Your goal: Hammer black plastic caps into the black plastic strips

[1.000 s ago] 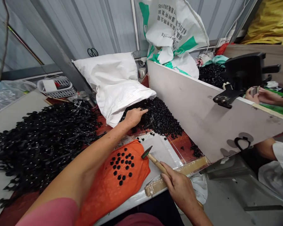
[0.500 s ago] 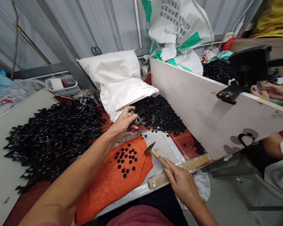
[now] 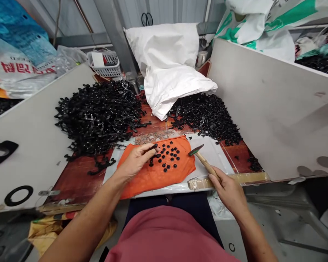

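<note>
My left hand (image 3: 138, 158) is closed over the left part of an orange cloth (image 3: 142, 182), pinching a small black plastic part (image 3: 153, 159) between thumb and fingers. Just right of it, several small round black pieces (image 3: 168, 153) are spread on the cloth. My right hand (image 3: 228, 187) is wrapped around the wooden handle of a hammer (image 3: 206, 162), whose narrow dark head hangs at the cloth's right edge. The cloth lies over a white sheet (image 3: 213, 149) on the red-brown bench.
A large heap of black plastic parts (image 3: 98, 112) stands at the left. Smaller black pieces (image 3: 210, 116) spill from beneath a white sack (image 3: 172, 62). Grey partitions (image 3: 262, 109) flank the bench. A grey basket (image 3: 106, 67) and a mug (image 3: 202, 58) sit at the back.
The view has swung left. My left hand has come from the pile by the white sack back over the orange cloth, with a black part in it. My right hand still grips the hammer.
</note>
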`<state>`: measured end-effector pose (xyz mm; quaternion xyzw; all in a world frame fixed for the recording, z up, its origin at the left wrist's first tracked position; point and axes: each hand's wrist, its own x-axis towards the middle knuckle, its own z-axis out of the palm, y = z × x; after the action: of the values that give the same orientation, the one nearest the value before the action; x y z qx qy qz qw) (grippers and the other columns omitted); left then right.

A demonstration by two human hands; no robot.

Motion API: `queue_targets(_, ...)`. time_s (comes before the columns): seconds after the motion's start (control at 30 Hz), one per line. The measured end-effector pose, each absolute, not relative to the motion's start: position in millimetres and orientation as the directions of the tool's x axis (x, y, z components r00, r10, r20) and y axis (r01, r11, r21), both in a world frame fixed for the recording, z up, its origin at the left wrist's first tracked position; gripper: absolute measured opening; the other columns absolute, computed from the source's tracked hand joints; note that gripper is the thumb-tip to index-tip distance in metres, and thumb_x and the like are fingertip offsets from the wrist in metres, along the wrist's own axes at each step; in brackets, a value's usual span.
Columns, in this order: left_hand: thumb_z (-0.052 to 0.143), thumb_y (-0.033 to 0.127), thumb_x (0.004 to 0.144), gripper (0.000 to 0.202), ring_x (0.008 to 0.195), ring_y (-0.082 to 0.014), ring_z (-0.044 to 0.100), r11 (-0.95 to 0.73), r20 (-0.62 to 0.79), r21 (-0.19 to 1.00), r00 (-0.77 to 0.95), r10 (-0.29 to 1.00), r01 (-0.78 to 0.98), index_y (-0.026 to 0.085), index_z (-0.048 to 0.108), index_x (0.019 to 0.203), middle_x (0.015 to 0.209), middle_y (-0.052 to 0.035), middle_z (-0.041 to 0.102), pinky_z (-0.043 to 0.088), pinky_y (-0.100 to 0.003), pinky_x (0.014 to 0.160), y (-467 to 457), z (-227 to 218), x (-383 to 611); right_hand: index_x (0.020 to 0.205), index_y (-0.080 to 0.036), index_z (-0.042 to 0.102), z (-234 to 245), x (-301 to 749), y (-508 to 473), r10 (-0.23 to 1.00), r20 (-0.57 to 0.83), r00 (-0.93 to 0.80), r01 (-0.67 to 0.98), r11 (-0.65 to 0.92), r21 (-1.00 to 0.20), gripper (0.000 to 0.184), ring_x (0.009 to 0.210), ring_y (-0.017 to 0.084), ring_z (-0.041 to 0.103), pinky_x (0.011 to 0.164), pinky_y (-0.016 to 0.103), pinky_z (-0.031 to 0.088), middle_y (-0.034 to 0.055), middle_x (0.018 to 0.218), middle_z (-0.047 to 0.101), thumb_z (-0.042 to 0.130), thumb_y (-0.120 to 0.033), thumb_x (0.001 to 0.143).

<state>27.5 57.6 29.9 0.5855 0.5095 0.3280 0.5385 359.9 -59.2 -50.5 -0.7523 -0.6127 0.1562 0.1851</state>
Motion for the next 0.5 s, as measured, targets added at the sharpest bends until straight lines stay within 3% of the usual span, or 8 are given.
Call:
queue_targets(0.13, 0.053, 0.058, 0.094, 0.042, 0.099, -0.0241, 0.065, 0.077, -0.17, 0.923, 0.22, 0.961, 0.376, 0.023, 0.073, 0.102, 0.108, -0.0073, 0.075, 0.05, -0.028, 0.071, 51, 23, -3, 0.139, -0.032, 0.067, -53, 362, -59, 0.978, -0.035, 0.206, 0.861, -0.198, -0.467, 0.049, 0.085, 0.025, 0.076, 0.065, 0.028, 0.049, 0.0032, 0.091, 0.081, 0.044, -0.053, 0.102)
queue_targets(0.2, 0.048, 0.052, 0.097, 0.039, 0.098, -0.0239, 0.065, -0.068, -0.089, 0.869, 0.289, 0.953, 0.49, 0.023, 0.073, 0.1, 0.105, -0.0069, 0.075, 0.05, -0.032, 0.08, 49, 21, -10, 0.139, -0.031, 0.067, -55, 363, -59, 0.977, -0.037, 0.208, 0.863, -0.201, -0.463, 0.049, 0.085, 0.024, 0.076, 0.065, 0.028, 0.049, 0.0035, 0.093, 0.081, 0.044, -0.053, 0.102)
queue_targets(0.33, 0.045, 0.041, 0.101, 0.033, 0.091, -0.0227, 0.06, -0.416, 0.106, 0.518, 0.427, 0.898, 0.747, 0.025, 0.072, 0.093, 0.097, -0.0051, 0.071, 0.046, -0.037, 0.088, 46, 17, -6, 0.139, -0.031, 0.067, -55, 363, -59, 0.98, -0.031, 0.197, 0.873, -0.189, -0.45, 0.049, 0.082, 0.024, 0.075, 0.064, 0.028, 0.047, 0.0032, 0.089, 0.081, 0.044, -0.054, 0.102)
queue_targets(0.5, 0.045, 0.04, 0.103, 0.032, 0.091, -0.0251, 0.053, -0.379, 0.174, 0.071, 0.363, 0.915, 0.923, 0.028, 0.073, 0.093, 0.102, -0.0079, 0.069, 0.045, -0.036, 0.075, 39, 0, 8, 0.137, -0.029, 0.068, -53, 361, -59, 0.98, -0.004, 0.199, 0.884, -0.182, -0.431, 0.051, 0.08, 0.025, 0.075, 0.063, 0.029, 0.045, 0.0044, 0.087, 0.08, 0.043, -0.055, 0.101)
